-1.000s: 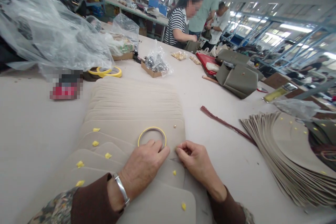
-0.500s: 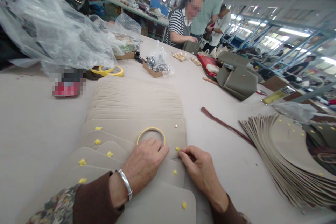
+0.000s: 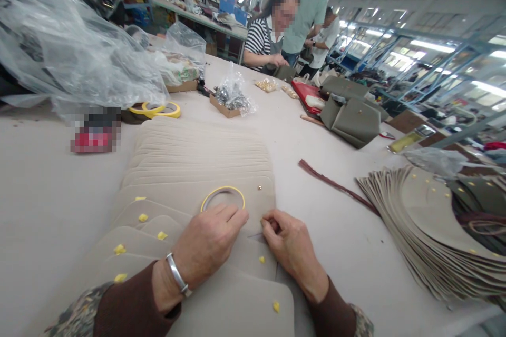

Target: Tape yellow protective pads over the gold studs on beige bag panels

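Note:
My left hand, with a bangle at its wrist, is closed round the near side of a roll of yellow tape over the stack. Thumb and forefinger of my right hand pinch together at the near right part of a beige panel, where a bit of yellow tape was visible a moment earlier; the fingertips now mostly hide it. A small metal stud shows farther up that panel. Nearer panels overlap in a fan and carry small yellow tape pieces.
On the right lies a fanned pile of panels beside a brown strip. Farther back are yellow tape rolls, a small box of metal parts, plastic bags and a dark olive bag. Co-workers stand across the table.
The right fingertips have closed over the yellow tape piece, which showed at their tips before. The left hand keeps the tape roll. The whole view has shifted slightly.

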`<action>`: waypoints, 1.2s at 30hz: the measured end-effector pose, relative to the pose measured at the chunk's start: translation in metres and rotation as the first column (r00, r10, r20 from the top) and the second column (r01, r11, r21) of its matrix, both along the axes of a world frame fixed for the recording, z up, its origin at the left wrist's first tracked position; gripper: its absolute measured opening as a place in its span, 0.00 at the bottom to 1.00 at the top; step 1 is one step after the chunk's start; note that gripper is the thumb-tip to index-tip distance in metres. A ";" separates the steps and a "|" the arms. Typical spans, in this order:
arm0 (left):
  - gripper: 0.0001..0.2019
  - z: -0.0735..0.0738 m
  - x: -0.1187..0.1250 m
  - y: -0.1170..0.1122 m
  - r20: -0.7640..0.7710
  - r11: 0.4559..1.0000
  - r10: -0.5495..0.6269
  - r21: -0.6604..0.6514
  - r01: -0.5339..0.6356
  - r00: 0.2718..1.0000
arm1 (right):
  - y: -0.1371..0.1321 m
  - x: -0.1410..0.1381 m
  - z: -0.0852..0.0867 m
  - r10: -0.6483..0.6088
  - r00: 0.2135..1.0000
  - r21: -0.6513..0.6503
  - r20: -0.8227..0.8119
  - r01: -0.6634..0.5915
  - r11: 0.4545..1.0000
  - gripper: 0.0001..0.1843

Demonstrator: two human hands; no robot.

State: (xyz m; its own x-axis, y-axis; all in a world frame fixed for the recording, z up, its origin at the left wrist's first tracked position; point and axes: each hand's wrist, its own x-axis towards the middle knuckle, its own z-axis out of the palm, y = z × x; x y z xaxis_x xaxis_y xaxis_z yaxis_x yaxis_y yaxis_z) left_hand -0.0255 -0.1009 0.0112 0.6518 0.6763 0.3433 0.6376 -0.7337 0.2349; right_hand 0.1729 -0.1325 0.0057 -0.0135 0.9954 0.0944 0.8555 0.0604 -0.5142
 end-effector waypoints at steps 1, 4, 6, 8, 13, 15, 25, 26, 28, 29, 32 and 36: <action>0.09 0.000 -0.002 0.002 0.028 1.000 0.003 0.008 -0.004 1.000 | 0.000 0.000 0.003 0.012 1.000 -0.031 0.007 -0.011 0.999 0.08; 0.09 0.000 -0.008 0.006 0.070 1.000 -0.004 0.018 0.003 0.998 | -0.001 -0.002 0.009 0.033 0.999 -0.109 0.005 -0.032 0.994 0.11; 0.09 -0.001 -0.009 0.006 0.079 1.000 -0.010 0.020 0.009 0.997 | -0.001 -0.003 0.010 0.025 1.000 -0.145 -0.003 -0.025 0.989 0.11; 0.09 -0.002 -0.010 0.006 0.126 0.999 -0.019 0.035 0.015 0.992 | -0.002 -0.001 0.011 0.024 1.000 -0.197 -0.018 -0.027 0.980 0.09; 0.11 -0.002 -0.009 0.004 0.341 0.996 -0.085 0.066 0.066 0.936 | -0.006 0.006 0.017 0.087 0.982 -0.287 -0.167 -0.133 0.949 0.09; 0.16 -0.002 -0.008 0.004 0.337 0.995 -0.094 0.054 0.080 0.937 | -0.007 0.006 0.021 0.065 0.962 -0.181 -0.265 -0.115 0.977 0.07; 0.15 -0.003 -0.002 -0.004 0.229 0.995 -0.033 0.098 0.011 0.973 | 0.003 -0.015 0.017 0.415 0.884 0.355 -0.216 -0.324 0.877 0.10; 0.15 -0.004 -0.002 -0.004 0.227 0.995 -0.034 0.094 0.012 0.973 | 0.004 -0.016 0.016 0.424 0.885 0.359 -0.193 -0.338 0.870 0.10; 0.14 -0.004 -0.001 -0.005 0.240 0.998 -0.034 0.065 0.019 0.970 | 0.005 -0.016 0.016 0.426 0.893 0.369 -0.146 -0.350 0.861 0.11; 0.13 -0.003 0.000 -0.005 0.247 0.999 -0.036 0.033 0.029 0.968 | 0.005 -0.017 0.015 0.417 0.901 0.382 -0.123 -0.345 0.857 0.11; 0.09 0.000 0.001 -0.006 0.282 0.995 -0.057 -0.062 0.078 0.958 | 0.004 -0.018 0.012 0.373 0.924 0.426 -0.084 -0.305 0.852 0.11; 0.08 0.004 0.002 -0.008 0.307 0.992 -0.023 -0.111 0.060 0.952 | 0.003 -0.018 0.008 0.332 0.939 0.459 -0.095 -0.254 0.852 0.10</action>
State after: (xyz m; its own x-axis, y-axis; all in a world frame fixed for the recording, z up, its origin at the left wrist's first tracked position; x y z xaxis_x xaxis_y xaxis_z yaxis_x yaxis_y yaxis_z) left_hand -0.0234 -0.1092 0.0148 0.5574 0.6983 0.4490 0.4916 -0.7134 0.4993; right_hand 0.1549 -0.1299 0.0139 -0.2436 0.8048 0.5413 0.6677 0.5440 -0.5083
